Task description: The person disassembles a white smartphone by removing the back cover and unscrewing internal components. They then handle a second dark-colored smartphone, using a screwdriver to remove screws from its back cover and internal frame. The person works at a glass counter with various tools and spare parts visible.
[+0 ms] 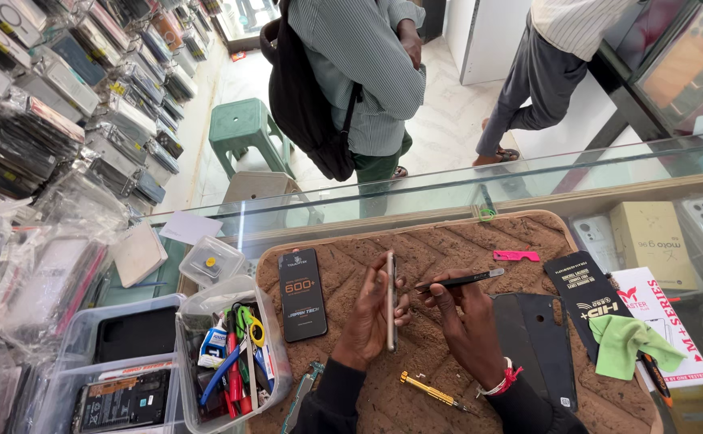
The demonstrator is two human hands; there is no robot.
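phone (391, 301) stands on its long edge over the middle of the brown mat (448, 241), seen edge-on as a thin pale strip, held upright in the left hand (367, 317). that hand's grip is closed around it, fingers curled over the far side and the thumb on the near side. the right hand (464, 317) is just right of the phone, its grip closed on a thin black tool (460, 280) that lies almost level, its pale tip pointing right and its dark end close to the phone's edge; whether it touches the phone cannot be told. a red thread band (506, 378) sits on the right wrist.

on the mat left of the left hand lies a flat black box (302, 293). near the wrists lies a small screwdriver with a yellow handle (430, 391). right of the right hand lies a black phone back cover (540, 337), and further right a black packet (584, 293) with a green cloth (629, 341) beside it. a pink plastic piece (516, 255) lies at the far right of the mat.

left of the mat on the glass tabletop (448, 193) stands a clear tub of tools (231, 354), with scissors and pens in it, and beyond that a clear tray (118, 362) holding dark phone parts. phone cases in packets (54, 96) hang along the left wall. on the far side of the tabletop stand two people, one with a black bag (303, 96), near a green stool (247, 128).
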